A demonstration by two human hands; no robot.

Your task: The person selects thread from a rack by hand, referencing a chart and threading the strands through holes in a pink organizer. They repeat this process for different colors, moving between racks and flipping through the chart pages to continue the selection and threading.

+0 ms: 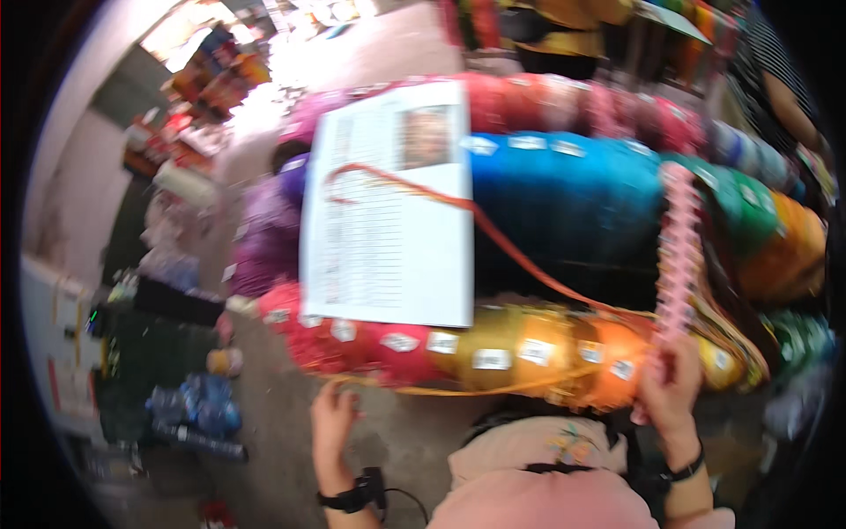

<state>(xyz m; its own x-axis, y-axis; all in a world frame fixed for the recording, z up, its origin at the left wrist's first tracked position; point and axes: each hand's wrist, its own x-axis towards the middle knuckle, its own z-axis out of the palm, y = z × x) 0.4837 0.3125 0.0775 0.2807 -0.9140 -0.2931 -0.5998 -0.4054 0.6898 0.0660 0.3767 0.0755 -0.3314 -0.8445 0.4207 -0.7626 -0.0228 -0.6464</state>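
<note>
My right hand [668, 388] is closed around the lower end of a long pink strip with notched edges [679, 251]. Several loose strands in yellow, orange and brown hang by the strip on its right. At the front edge of the bundles, my left hand [333, 423] has its fingers curled at a yellow-orange thread [467, 393], which stretches across to my right hand. A thicker orange-red strand [529, 269] runs from my right hand up over a white printed sheet [388, 273] with a small picture. Motion blurs the fingers somewhat.
Rows of labelled thread bundles [564, 194] in blue, pink, purple, gold and green lie before me. Blue-tinted plastic bottles [207, 401] and a clear plastic bag [172, 234] are at the left. Cartons [216, 79] stand far left. One person in stripes [780, 84] is at right, another in yellow beyond.
</note>
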